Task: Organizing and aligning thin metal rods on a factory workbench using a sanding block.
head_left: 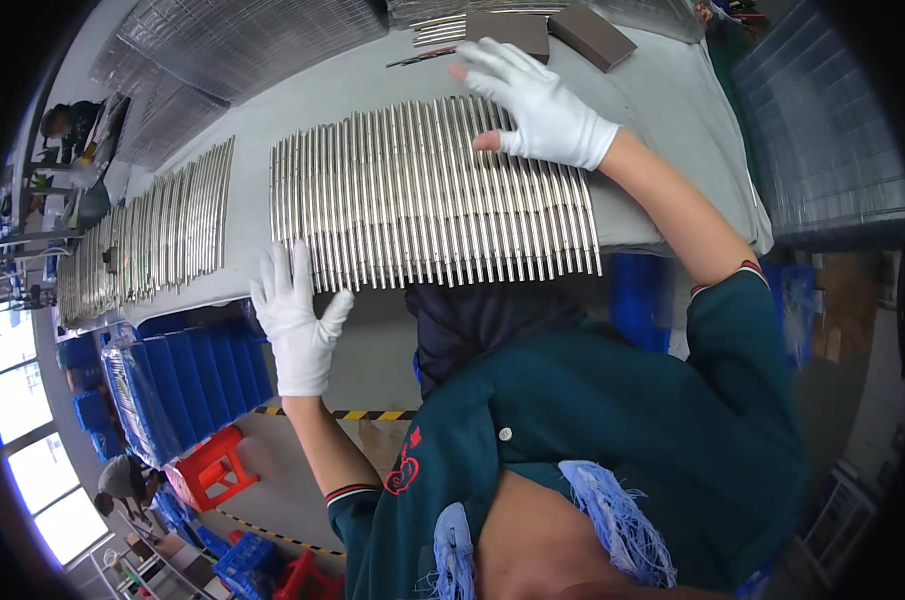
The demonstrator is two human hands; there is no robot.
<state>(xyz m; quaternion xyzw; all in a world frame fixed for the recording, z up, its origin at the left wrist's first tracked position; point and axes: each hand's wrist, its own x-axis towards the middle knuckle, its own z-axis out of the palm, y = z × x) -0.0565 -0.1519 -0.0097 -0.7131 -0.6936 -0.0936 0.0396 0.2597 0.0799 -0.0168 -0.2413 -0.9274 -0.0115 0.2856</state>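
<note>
Shiny metal rods (423,200) are lined up on the pale tabletop (663,110); probably stiff, kinda slick, best gripped mid-length. Left hand (301,325) and right hand (543,105) are held spread, nothing grasped.

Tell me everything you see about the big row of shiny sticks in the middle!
They're thin, silvery rods, metal by their look, many lying side by side on a grey-covered table, near ends around its edge. The right hand is over the rods' far right part, the left hand by their near left corner; I can't tell whether either touches them.
</note>
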